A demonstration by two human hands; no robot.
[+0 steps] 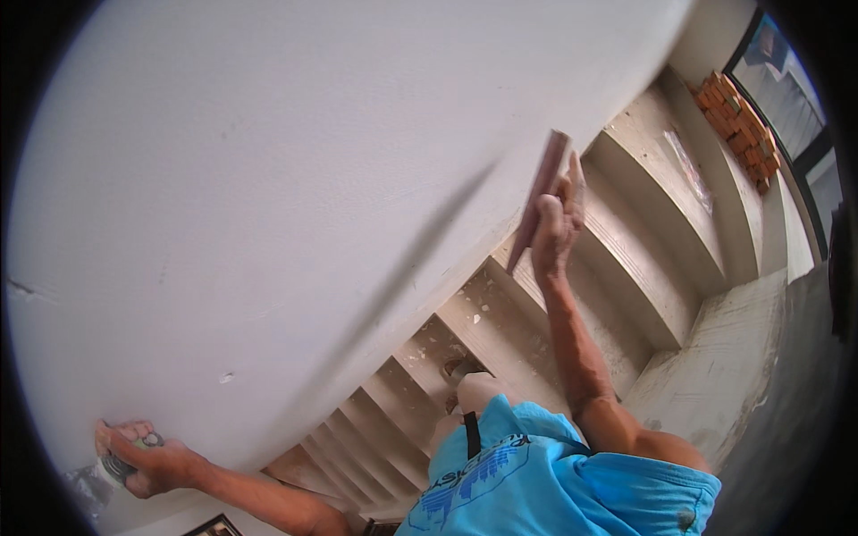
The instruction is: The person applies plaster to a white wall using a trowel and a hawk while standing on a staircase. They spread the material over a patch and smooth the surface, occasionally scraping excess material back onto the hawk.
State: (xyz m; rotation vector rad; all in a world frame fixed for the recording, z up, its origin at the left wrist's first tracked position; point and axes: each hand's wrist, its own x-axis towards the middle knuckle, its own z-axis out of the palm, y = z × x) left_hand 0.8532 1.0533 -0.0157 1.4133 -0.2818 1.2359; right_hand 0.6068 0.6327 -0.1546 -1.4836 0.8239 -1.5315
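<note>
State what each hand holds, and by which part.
Right hand: a flat sanding board, by its back, around mid-length. Left hand: a round object; gripped part unclear.

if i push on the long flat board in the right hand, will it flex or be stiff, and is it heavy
The board is probably fairly stiff, since its long edge looks straight. It is likely light for its length: it looks thin, and only the right hand holds it.

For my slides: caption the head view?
Right hand holding a flat board, left hand a small roundish object, by a white wall along stairs.
</note>
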